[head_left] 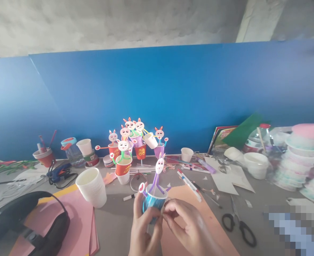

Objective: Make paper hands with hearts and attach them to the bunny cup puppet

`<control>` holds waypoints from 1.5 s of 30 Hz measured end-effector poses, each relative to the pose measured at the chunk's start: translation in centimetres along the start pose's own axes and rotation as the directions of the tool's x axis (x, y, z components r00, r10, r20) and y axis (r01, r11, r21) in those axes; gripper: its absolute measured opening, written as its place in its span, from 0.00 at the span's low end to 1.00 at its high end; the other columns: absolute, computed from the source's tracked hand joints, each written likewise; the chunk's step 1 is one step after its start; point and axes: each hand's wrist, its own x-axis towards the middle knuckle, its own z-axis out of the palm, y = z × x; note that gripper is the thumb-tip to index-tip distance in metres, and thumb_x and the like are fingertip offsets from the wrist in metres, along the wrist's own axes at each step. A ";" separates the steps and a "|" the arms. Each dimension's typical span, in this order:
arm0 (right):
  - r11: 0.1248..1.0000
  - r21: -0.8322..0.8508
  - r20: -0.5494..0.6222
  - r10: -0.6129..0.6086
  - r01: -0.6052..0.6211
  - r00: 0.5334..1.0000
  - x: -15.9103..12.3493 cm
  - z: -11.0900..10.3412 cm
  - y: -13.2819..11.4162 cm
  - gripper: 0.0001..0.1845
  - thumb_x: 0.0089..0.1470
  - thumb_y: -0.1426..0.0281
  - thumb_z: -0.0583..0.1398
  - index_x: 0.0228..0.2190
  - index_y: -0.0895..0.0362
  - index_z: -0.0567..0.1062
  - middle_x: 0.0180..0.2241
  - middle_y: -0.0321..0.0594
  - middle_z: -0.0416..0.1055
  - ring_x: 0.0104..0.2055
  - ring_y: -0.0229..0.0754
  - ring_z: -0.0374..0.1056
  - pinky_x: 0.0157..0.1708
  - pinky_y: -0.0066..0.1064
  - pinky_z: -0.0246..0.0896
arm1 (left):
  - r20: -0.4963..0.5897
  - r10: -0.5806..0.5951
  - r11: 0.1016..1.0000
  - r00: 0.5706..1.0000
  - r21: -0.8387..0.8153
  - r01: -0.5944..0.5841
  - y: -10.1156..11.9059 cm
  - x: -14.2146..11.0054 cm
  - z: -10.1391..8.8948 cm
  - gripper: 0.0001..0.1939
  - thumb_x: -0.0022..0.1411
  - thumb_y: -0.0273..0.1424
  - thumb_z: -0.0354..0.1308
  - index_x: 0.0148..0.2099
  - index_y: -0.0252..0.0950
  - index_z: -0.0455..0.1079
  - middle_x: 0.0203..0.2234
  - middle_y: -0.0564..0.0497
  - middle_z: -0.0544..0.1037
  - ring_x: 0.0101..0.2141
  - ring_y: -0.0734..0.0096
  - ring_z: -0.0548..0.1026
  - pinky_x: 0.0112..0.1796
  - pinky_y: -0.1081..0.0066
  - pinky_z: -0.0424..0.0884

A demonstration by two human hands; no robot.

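Observation:
My left hand [142, 231] grips a small blue paper cup [153, 202] from the left, low in the middle of the view. A paper rabbit face [159, 165] on purple pipe-cleaner arms stands up out of the cup. My right hand [185, 222] is closed in a pinch at the cup's right rim, fingertips touching it. Whether it holds anything small there I cannot make out. Behind the cup stands a group of finished rabbit cups [135, 142], red and purple, on the grey table [114, 220].
A tilted stack of white cups [92, 186] lies left, on pink paper [76, 220]. A black device [26, 217] sits at the near left. Scissors [239, 224], markers [190, 183], a glue gun [59, 172] and stacked bowls [303, 160] crowd the table. A blue wall [173, 99] backs it.

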 end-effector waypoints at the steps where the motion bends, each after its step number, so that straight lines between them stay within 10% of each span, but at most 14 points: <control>1: 1.000 0.010 0.004 0.002 -0.002 1.000 0.0 0.0 0.0 0.07 0.61 0.76 0.54 0.34 0.52 0.68 0.32 0.36 0.76 0.32 0.37 0.74 0.34 0.24 0.69 | -0.001 0.019 1.000 1.000 0.008 -0.019 0.1 0.0 0.0 0.14 0.67 0.26 0.48 0.32 0.38 0.71 0.64 0.44 0.56 0.61 0.60 0.65 0.53 0.67 0.68; 20: 0.999 -0.039 -0.011 0.035 -0.035 0.999 0.0 -0.2 -0.4 0.09 0.53 0.79 0.54 0.30 0.52 0.66 0.30 0.35 0.76 0.31 0.38 0.75 0.31 0.25 0.68 | 0.055 0.015 1.000 0.998 -0.009 -0.014 0.2 -0.1 -0.1 0.13 0.69 0.26 0.47 0.34 0.38 0.71 0.62 0.43 0.56 0.45 0.68 0.74 0.44 0.70 0.73; 45: 0.996 -0.031 0.006 0.085 -0.085 0.996 -0.1 -0.1 -0.1 0.09 0.52 0.79 0.54 0.30 0.52 0.65 0.30 0.34 0.75 0.32 0.39 0.74 0.33 0.26 0.67 | 0.036 0.091 0.989 0.995 0.117 -0.095 0.4 0.0 -0.1 0.10 0.63 0.23 0.53 0.33 0.38 0.74 0.60 0.42 0.59 0.61 0.55 0.64 0.52 0.59 0.71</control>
